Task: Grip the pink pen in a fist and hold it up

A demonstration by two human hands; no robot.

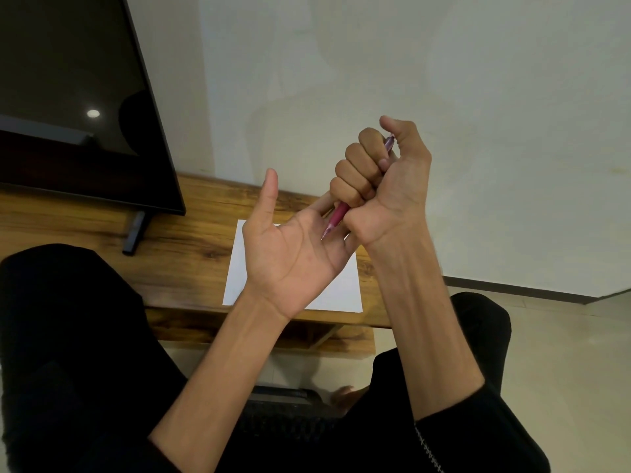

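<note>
My right hand grips a pink pen in a fist, fingers curled round the barrel, thumb up. The pen's tip points down and left and touches the palm of my left hand. My left hand is held palm up above the table with its thumb raised and its fingers stretched out behind my right fist, partly hidden. Below both hands a white sheet of paper lies on the wooden table.
A dark flat screen stands on the table at the left on a black foot. A pale wall rises behind the table. My knees in black trousers flank a tiled floor at the right.
</note>
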